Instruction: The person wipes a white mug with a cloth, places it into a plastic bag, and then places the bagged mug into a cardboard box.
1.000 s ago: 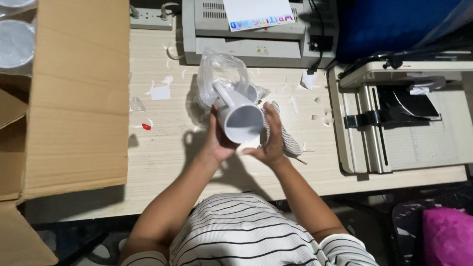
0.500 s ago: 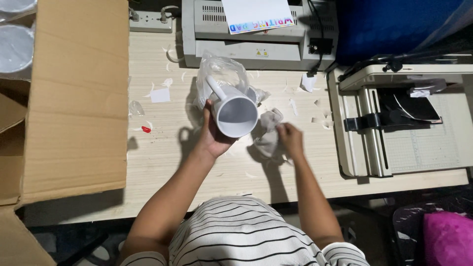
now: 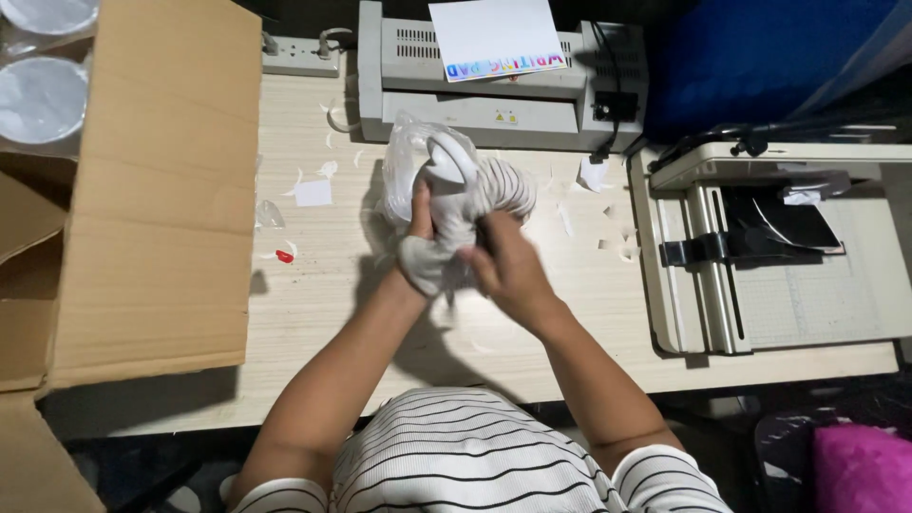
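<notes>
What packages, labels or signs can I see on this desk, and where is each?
Brown cardboard box: left, flaps open.
White paper sheet with multicoloured lettering: atop the grey machine, rear centre.
Small yellow warning sticker: on the machine's front.
Clear plastic bag: at both hands, centre.

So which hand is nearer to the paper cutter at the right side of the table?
Right. The right hand is between the white mug and the paper cutter, though apart from it. The left hand holds the mug farther left.
</notes>
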